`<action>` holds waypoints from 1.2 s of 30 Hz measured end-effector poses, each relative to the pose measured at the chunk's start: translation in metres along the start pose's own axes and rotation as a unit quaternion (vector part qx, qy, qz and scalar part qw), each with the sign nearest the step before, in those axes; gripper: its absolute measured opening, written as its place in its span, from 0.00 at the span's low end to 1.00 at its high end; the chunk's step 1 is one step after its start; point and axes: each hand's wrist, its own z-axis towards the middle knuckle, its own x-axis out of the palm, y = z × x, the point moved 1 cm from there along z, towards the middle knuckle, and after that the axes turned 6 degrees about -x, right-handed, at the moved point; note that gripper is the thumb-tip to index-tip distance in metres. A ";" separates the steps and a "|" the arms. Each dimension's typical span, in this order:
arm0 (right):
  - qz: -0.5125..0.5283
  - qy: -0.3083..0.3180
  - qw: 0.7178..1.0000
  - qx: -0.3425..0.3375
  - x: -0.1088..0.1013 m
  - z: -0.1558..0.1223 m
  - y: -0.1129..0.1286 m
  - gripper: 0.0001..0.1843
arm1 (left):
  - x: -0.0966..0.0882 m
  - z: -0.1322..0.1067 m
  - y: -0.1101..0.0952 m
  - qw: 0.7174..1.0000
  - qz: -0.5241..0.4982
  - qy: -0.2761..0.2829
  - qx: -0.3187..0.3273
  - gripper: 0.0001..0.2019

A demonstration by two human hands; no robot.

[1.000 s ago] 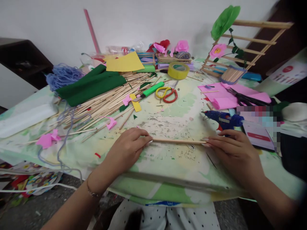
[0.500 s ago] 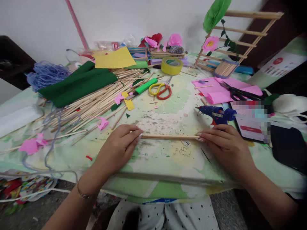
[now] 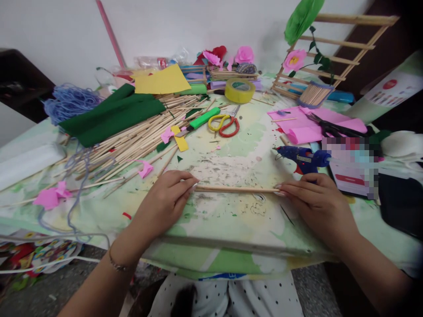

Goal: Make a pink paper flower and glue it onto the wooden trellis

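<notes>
With the wooden stick (image 3: 236, 189) lying flat on the table (image 3: 231, 229), left hand (image 3: 165, 200) pinches one end and right hand (image 3: 317, 204) the other, likely so it can't roll. Glue gun (image 3: 302, 157) sits just behind the stick's right end; scissors (image 3: 224, 123) and stick pile (image 3: 132, 136) further back.

A home craft corner is showing here: a tabletop (image 3: 231, 220) is lying crowded with sticks (image 3: 139, 132), green felt (image 3: 112, 114), yarn (image 3: 66, 99), scissors (image 3: 224, 123), tape (image 3: 239, 90) and a glue gun (image 3: 302, 156), while paper flowers (image 3: 244, 55) are piling up far against a plain wall (image 3: 198, 26).
</notes>
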 end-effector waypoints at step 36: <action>0.054 0.037 0.997 -0.031 0.010 0.022 0.012 0.08 | 0.000 -0.002 0.000 0.993 -0.039 0.103 0.031 0.11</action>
